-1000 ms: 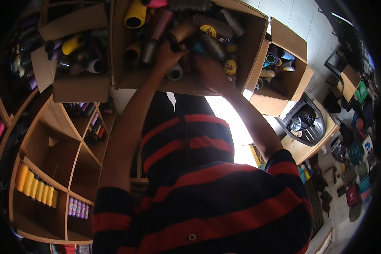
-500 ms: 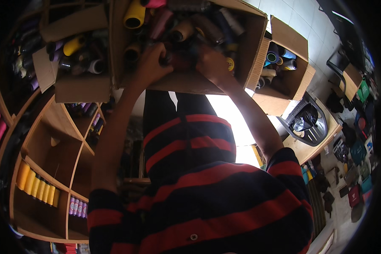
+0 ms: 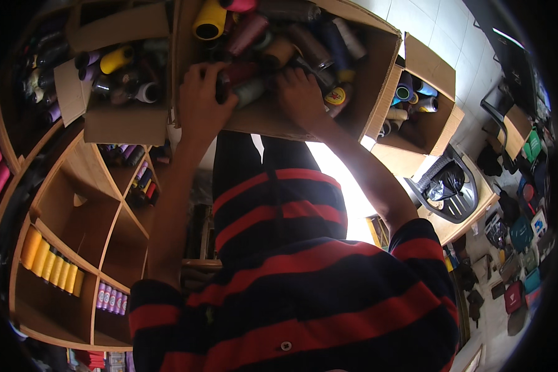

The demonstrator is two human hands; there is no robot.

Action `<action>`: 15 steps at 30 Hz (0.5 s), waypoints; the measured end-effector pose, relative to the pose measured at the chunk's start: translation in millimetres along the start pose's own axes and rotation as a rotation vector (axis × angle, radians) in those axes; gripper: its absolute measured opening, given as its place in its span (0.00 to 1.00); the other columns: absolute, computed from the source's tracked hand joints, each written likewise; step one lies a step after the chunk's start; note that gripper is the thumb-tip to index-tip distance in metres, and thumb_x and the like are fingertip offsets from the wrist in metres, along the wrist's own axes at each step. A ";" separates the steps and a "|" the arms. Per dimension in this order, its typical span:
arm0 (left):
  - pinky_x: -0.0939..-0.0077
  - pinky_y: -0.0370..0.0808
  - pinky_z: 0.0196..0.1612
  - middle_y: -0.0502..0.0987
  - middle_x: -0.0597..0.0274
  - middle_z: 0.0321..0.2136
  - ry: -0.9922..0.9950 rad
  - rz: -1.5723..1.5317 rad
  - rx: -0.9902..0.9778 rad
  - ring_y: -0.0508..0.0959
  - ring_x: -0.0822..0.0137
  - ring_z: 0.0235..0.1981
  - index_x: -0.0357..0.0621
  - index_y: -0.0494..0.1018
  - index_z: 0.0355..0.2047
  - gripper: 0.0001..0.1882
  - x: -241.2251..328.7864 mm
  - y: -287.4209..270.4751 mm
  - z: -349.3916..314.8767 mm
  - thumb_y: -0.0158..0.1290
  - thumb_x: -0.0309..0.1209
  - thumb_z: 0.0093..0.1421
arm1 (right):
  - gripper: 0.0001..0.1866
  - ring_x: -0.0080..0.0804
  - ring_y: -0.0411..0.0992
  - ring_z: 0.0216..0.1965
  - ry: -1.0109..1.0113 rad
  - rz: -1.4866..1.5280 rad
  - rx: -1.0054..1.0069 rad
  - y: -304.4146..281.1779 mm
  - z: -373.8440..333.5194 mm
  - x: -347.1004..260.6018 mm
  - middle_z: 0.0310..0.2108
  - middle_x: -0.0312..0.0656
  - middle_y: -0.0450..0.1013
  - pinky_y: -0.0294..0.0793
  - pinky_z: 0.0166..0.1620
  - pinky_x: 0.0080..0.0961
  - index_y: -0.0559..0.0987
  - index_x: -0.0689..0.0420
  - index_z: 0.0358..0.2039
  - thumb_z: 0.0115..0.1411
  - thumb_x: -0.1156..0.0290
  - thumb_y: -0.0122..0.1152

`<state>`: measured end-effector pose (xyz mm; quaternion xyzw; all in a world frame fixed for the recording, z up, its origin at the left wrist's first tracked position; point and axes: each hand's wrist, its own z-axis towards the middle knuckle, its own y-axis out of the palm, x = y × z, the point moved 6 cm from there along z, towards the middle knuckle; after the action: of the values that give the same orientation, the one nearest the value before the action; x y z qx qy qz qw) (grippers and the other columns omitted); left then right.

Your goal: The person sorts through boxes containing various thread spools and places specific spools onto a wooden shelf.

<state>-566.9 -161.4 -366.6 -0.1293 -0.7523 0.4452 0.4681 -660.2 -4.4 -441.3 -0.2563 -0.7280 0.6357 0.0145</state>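
Both my hands are inside a large cardboard box (image 3: 378, 84) full of thread spools in mixed colours. My left hand (image 3: 201, 102) is closed around the end of a dark red thread spool (image 3: 240, 72), thumb and fingers on opposite sides. Beside it lies a grey-green spool (image 3: 249, 93). My right hand (image 3: 301, 99) reaches down among the spools, fingers bent and their tips hidden in shadow. Near it are a dark spool with a yellow label (image 3: 335, 96), a tan spool (image 3: 278, 53) and a maroon spool (image 3: 248, 34). A yellow spool (image 3: 209, 20) sits at the far left.
A smaller open box (image 3: 440, 68) of spools stands to the right, another carton (image 3: 124, 127) with spools to the left. Wooden shelves (image 3: 108, 242) at left hold yellow spools (image 3: 53, 263) and purple spools (image 3: 111, 299). A dark chair (image 3: 456, 198) is at right.
My left hand has shifted left, now around the dark red spool, which has come into clearer view. My right hand has moved slightly, its fingers showing more. The whole view has shifted a little.
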 end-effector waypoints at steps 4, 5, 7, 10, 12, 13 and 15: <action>0.61 0.70 0.48 0.68 0.53 0.42 0.017 0.016 0.075 0.71 0.51 0.45 0.49 0.71 0.47 0.27 5.2 -7.7 -2.6 0.59 0.25 0.43 | 0.14 0.41 0.72 0.39 -0.043 0.060 -0.059 -0.9 0.2 -2.3 0.39 0.47 0.69 0.68 0.44 0.40 0.76 0.56 0.37 0.50 0.66 0.57; 0.61 0.70 0.48 0.68 0.53 0.43 0.019 0.013 0.089 0.71 0.51 0.45 0.49 0.71 0.47 0.27 5.3 -9.8 -3.1 0.59 0.25 0.42 | 0.15 0.41 0.72 0.38 -0.048 0.080 -0.142 11.6 -3.0 1.8 0.40 0.48 0.69 0.69 0.42 0.41 0.75 0.57 0.39 0.50 0.66 0.57; 0.61 0.70 0.48 0.68 0.53 0.43 0.001 -0.027 0.082 0.71 0.51 0.45 0.50 0.72 0.47 0.27 2.4 -11.5 -3.0 0.59 0.26 0.42 | 0.17 0.41 0.73 0.35 -0.059 0.118 -0.306 42.2 -11.7 11.4 0.42 0.49 0.68 0.70 0.39 0.42 0.73 0.58 0.42 0.51 0.67 0.57; 0.60 0.68 0.45 0.68 0.54 0.42 0.017 -0.048 0.102 0.71 0.53 0.44 0.50 0.71 0.47 0.27 0.8 -10.8 -4.6 0.59 0.26 0.42 | 0.19 0.43 0.74 0.34 0.057 0.065 -0.320 39.8 -7.4 11.1 0.43 0.52 0.68 0.69 0.41 0.43 0.71 0.58 0.46 0.53 0.69 0.53; 0.60 0.67 0.44 0.68 0.55 0.42 0.030 -0.050 0.116 0.71 0.54 0.43 0.49 0.71 0.47 0.27 1.2 -9.9 -5.5 0.58 0.27 0.42 | 0.20 0.44 0.73 0.41 0.099 0.026 -0.438 35.7 -3.7 3.9 0.47 0.52 0.67 0.67 0.47 0.42 0.70 0.56 0.49 0.54 0.71 0.51; 0.60 0.67 0.44 0.68 0.55 0.42 0.031 -0.050 0.122 0.71 0.54 0.42 0.49 0.71 0.47 0.27 0.8 -10.1 -5.5 0.58 0.27 0.42 | 0.21 0.45 0.73 0.44 0.120 0.005 -0.496 35.2 -2.2 1.6 0.49 0.51 0.66 0.66 0.49 0.41 0.69 0.55 0.51 0.55 0.72 0.50; 0.61 0.68 0.45 0.68 0.54 0.42 0.017 -0.056 0.116 0.71 0.53 0.43 0.49 0.71 0.47 0.27 -0.7 -9.9 -5.7 0.58 0.26 0.43 | 0.20 0.46 0.73 0.44 0.117 -0.038 -0.479 37.7 -3.2 1.2 0.48 0.52 0.67 0.65 0.50 0.43 0.70 0.55 0.50 0.55 0.72 0.49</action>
<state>-559.6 -164.4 -358.2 -0.0844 -0.7246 0.4737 0.4934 -646.7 1.2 -476.2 -0.2752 -0.8606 0.4284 0.0074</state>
